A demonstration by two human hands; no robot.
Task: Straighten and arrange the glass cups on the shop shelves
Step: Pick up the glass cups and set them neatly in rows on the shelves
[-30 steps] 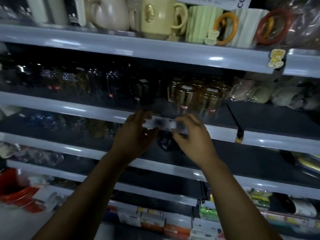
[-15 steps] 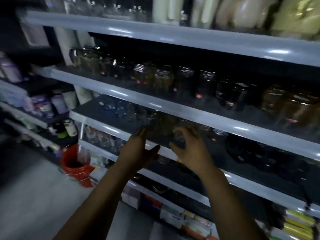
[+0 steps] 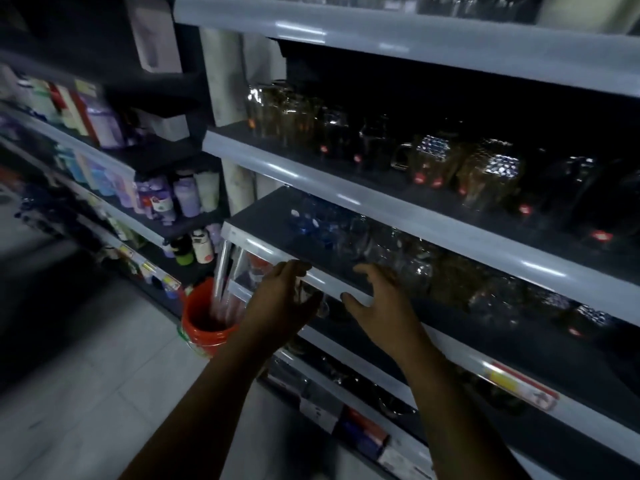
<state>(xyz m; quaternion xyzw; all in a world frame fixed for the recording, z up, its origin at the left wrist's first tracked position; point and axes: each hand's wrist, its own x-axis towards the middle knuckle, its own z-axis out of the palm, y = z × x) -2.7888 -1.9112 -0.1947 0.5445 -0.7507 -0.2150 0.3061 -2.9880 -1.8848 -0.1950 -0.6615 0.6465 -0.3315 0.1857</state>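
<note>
**Hands apart at the shelf lip, no cup taken**

Left hand (image 3: 280, 299) and right hand (image 3: 384, 299) are spread, empty and apart, both at the shelf lip (image 3: 332, 283). The left lies over the lip's front edge and the right reaches just past it. Directly behind the lip, by the right fingertips, stand clear glass cups (image 3: 394, 261); contact cannot be confirmed. Behind the lip toward its left end are blue glass cups (image 3: 311, 220). One tier above the lip, patterned amber mugs (image 3: 433, 161) stand in a loose row. Below the lip's left end sits an orange bucket (image 3: 207, 327).

Change noted: a second ago both hands worked a price strip beneath amber cups. They now face the clear cups. Judgement: a fresh section is being started, with nothing there straightened yet.

Writing: a yellow-and-red tag (image 3: 519, 386) sits further right along the same lip, and the mugs carry red stickers (image 3: 419, 179). Neither is legible.
</note>
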